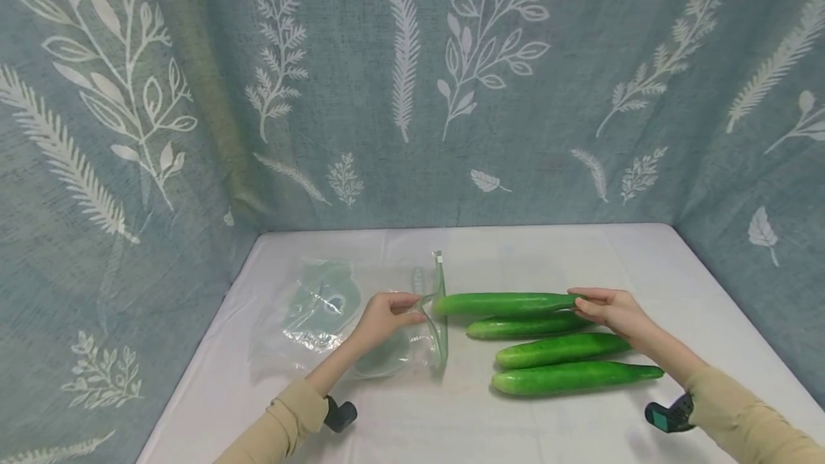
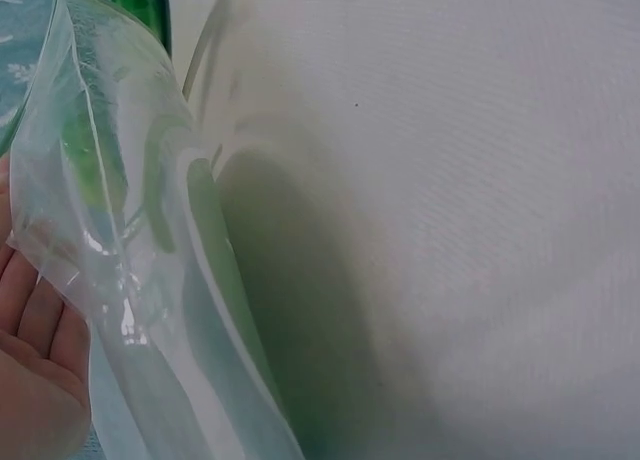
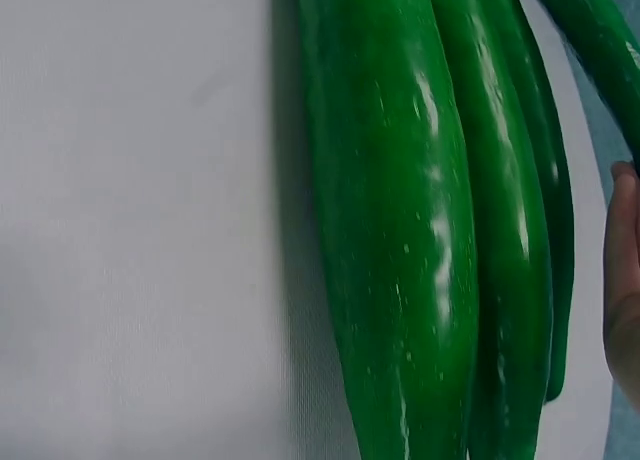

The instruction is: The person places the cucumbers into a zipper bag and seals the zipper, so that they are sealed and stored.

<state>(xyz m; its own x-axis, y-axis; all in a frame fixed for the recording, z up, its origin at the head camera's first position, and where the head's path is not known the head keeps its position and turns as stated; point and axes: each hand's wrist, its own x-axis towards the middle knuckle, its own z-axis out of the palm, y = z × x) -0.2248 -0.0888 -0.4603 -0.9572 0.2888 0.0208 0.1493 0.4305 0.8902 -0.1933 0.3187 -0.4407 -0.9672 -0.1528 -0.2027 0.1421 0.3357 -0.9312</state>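
My right hand (image 1: 612, 313) pinches the stem end of a long green cucumber (image 1: 509, 303), held level with its pale tip at the mouth of a clear zip bag (image 1: 387, 339). The bag's green-edged opening gapes toward the cucumber. With thumb and fingers, my left hand (image 1: 387, 317) holds the near lip of that opening. In the left wrist view the plastic (image 2: 130, 280) covers part of the fingers, and a pale green tip shows through it. Three more cucumbers (image 1: 561, 351) lie side by side below the held one; the right wrist view shows them close up (image 3: 390, 220).
A white cloth covers the table (image 1: 464, 421). Behind it and along both sides hangs a blue-green curtain (image 1: 361, 92) with white leaf prints. The bag's body lies flat toward the left of the table. Dark devices sit at both wrists.
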